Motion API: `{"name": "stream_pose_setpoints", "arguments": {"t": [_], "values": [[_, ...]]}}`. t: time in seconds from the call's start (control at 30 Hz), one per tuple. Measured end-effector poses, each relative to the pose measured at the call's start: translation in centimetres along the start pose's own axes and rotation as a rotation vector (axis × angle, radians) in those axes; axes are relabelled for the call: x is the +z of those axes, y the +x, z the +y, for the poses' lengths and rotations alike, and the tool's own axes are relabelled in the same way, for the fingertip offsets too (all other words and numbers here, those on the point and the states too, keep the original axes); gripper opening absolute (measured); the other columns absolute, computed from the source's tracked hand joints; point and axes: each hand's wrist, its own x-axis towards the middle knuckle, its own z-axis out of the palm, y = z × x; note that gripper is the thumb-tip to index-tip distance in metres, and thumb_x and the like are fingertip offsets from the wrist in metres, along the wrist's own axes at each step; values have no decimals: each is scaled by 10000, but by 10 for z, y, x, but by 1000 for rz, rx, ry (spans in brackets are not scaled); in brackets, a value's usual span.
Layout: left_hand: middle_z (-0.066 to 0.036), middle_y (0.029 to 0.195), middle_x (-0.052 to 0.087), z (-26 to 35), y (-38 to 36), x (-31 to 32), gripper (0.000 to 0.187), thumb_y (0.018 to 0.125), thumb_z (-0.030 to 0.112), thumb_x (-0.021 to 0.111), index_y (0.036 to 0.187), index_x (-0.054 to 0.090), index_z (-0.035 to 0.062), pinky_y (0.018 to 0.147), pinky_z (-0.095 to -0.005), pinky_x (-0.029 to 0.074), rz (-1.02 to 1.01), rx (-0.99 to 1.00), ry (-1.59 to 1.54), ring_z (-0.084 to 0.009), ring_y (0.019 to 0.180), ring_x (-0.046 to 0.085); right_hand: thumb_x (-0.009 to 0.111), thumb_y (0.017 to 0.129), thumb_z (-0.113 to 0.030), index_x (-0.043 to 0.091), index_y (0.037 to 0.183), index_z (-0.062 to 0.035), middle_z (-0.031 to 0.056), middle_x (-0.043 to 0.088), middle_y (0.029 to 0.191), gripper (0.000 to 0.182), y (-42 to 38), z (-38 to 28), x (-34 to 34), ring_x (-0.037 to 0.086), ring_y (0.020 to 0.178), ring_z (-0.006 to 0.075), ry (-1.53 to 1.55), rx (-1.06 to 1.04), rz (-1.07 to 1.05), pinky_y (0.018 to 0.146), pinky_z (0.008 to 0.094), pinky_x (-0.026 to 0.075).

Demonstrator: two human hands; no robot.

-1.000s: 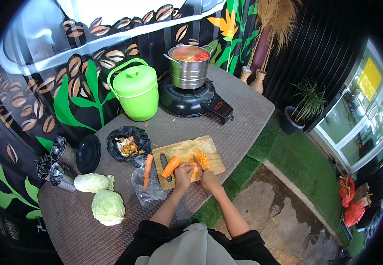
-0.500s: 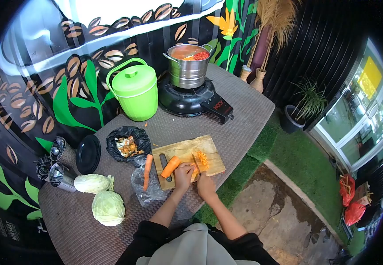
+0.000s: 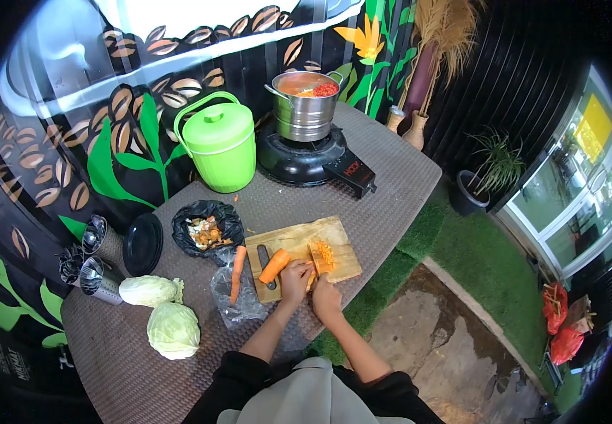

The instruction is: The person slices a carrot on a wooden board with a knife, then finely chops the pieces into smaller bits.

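Observation:
A wooden cutting board [image 3: 348, 263] lies near the table's front edge. My left hand [image 3: 294, 278] is closed over a carrot piece [image 3: 311, 281] on the board, its fingertips bunched close to the blade. The handle of a knife [image 3: 314, 258] is in my right hand [image 3: 327, 298], and the blade points away from me across the board. Small chopped carrot bits [image 3: 325, 254] lie just right of the blade. A thick peeled carrot chunk [image 3: 275, 266] rests left of my left hand, by the board's dark handle slot. Another long carrot [image 3: 236, 272] lies beside the board on a clear plastic bag [image 3: 235, 304].
Two cabbages [image 3: 173, 331] sit at the left. Behind the board are a black bag of peelings [image 3: 208, 232], a green lidded bucket [image 3: 220, 152] and a steel pot [image 3: 304, 116] on a black stove [image 3: 299, 161]. Cutlery holders [image 3: 102, 283] and dark plates [image 3: 143, 244] stand far left.
My right hand and the knife have shifted slightly, with the blade now nearer the chopped bits. My left hand stays on the carrot piece. The whole view has moved a little.

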Motion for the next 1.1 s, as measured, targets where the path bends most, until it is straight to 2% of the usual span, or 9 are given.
{"name": "stream_pose_setpoints", "arguments": {"t": [0.27, 0.37, 0.43, 0.53, 0.67, 0.73, 0.87, 0.93, 1.1], "values": [[-138, 947, 669, 4, 0, -2, 145, 772, 40, 701, 900, 708, -29, 717, -295, 515, -13, -116, -99, -225, 765, 651, 423, 963, -324, 612, 980, 41, 291, 634, 956, 411, 39, 22, -21, 616, 947, 437, -37, -143, -171, 811, 508, 490], [-139, 942, 667, 0, 0, 1, 142, 765, 37, 706, 889, 706, -33, 722, -300, 514, -10, -108, -95, -232, 768, 650, 428, 962, -312, 575, 990, 33, 288, 641, 918, 376, 11, 8, -21, 634, 894, 432, -104, -106, -134, 771, 502, 506], [-140, 941, 666, -1, 0, 1, 141, 764, 38, 708, 884, 705, -34, 725, -304, 513, -5, -97, -71, -236, 773, 650, 439, 957, -290, 529, 985, 21, 278, 648, 868, 325, 1, 3, -7, 653, 832, 418, -76, -32, 9, 725, 488, 524], [-142, 930, 667, 1, 0, 1, 132, 761, 43, 710, 868, 705, -35, 731, -313, 511, 3, -107, -77, -245, 785, 651, 439, 959, -301, 479, 1005, 27, 300, 640, 832, 334, 5, 3, 0, 648, 838, 423, -43, -36, -8, 721, 498, 519], [-142, 915, 673, 6, 1, -2, 124, 743, 43, 720, 842, 705, -31, 733, -310, 511, 23, -62, -70, -244, 791, 654, 438, 955, -302, 495, 1016, 38, 302, 639, 849, 350, 29, 7, -7, 643, 846, 432, -55, -91, 5, 730, 501, 516], [-142, 911, 676, 7, 2, -4, 120, 737, 39, 722, 833, 705, -30, 732, -308, 512, 40, -28, -48, -244, 788, 655, 437, 950, -298, 500, 1032, 51, 305, 636, 866, 364, 40, 13, -14, 638, 853, 444, -123, -190, -113, 744, 507, 511], [-137, 907, 677, 6, 2, 0, 111, 729, 28, 723, 823, 704, -29, 711, -292, 512, 30, -79, -75, -229, 759, 652, 438, 946, -291, 504, 1046, 61, 309, 633, 878, 372, 20, 6, -18, 634, 857, 451, -121, -155, -99, 749, 518, 506], [-135, 905, 677, 4, 2, -1, 107, 730, 25, 722, 821, 703, -31, 703, -288, 511, 29, -98, -78, -223, 749, 650, 434, 948, -277, 500, 1030, 54, 307, 635, 868, 348, 4, -4, -12, 635, 860, 450, -21, -19, -19, 746, 519, 507], [-138, 904, 676, 3, 2, 0, 101, 739, 21, 724, 820, 701, -35, 693, -287, 512, 21, -105, -90, -211, 739, 647, 431, 945, -218, 490, 973, 39, 270, 654, 803, 265, 13, 6, 6, 667, 774, 410, -81, -72, 47, 673, 476, 542]]}}
